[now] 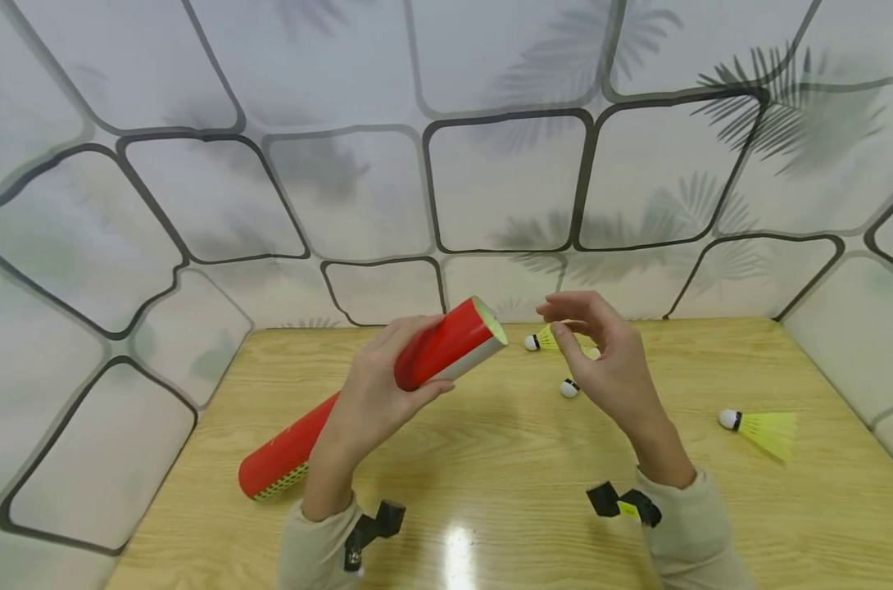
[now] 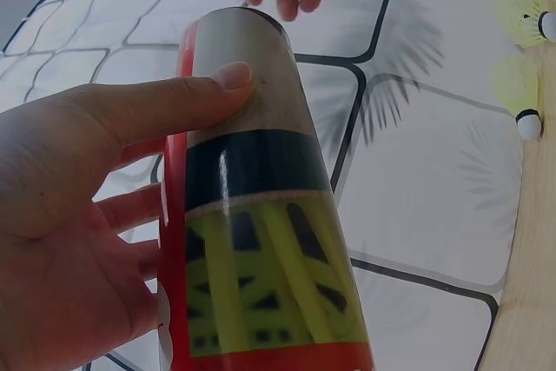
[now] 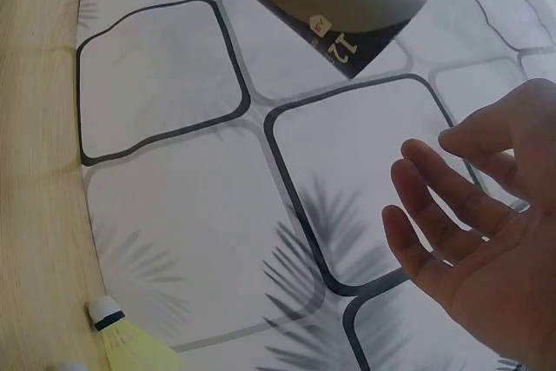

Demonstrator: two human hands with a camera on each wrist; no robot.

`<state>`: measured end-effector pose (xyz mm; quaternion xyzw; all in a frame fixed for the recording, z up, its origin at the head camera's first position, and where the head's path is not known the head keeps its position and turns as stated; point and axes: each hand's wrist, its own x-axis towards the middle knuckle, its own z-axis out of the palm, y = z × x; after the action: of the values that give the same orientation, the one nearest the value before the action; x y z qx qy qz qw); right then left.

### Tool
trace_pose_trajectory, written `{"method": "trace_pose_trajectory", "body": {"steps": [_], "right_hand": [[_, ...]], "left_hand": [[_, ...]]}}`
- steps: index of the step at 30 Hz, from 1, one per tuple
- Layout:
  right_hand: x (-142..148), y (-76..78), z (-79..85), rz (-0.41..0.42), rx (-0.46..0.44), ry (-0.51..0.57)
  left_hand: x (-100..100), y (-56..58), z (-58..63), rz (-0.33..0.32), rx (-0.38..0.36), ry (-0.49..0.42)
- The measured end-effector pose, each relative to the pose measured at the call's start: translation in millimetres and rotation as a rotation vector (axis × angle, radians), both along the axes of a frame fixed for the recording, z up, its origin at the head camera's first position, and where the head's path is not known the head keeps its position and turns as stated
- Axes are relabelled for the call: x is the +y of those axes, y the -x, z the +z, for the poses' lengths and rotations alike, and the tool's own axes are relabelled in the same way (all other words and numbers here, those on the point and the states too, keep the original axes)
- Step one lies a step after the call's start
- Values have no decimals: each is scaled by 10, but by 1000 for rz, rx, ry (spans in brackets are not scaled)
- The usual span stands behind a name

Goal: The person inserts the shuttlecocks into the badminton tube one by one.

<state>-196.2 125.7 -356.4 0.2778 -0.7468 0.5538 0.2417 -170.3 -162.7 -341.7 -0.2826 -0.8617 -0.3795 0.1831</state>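
Observation:
My left hand [image 1: 376, 385] grips a red shuttlecock tube [image 1: 450, 344], thumb along its pale side. The tube slants up to the right, and its pale-rimmed end faces my right hand [image 1: 609, 360]. Behind the left wrist, its lower end [image 1: 280, 455] shows green patterning. In the left wrist view, the tube [image 2: 261, 162] has a dark band and a yellow-green picture. My right hand hovers apart from the tube, fingers loosely bent around nothing, as the right wrist view shows. Near it on the table lie shuttlecocks, including a yellow one [image 1: 542, 339] and one mostly hidden by the hand [image 1: 569, 388].
Another yellow shuttlecock [image 1: 767, 430] lies on the wooden table [image 1: 505, 508] at the right. Behind the table rises a pale wall covering [image 1: 505, 188] with dark outlines and leaf prints; similar covering stands on both sides.

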Motion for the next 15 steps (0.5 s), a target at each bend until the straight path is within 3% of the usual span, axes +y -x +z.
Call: {"method": "trace_pose_trajectory", "body": {"steps": [15], "right_hand": [[366,215,-222,-261,-114,-123]], "left_hand": [[-1,-1,6,-2,13,-1]]}}
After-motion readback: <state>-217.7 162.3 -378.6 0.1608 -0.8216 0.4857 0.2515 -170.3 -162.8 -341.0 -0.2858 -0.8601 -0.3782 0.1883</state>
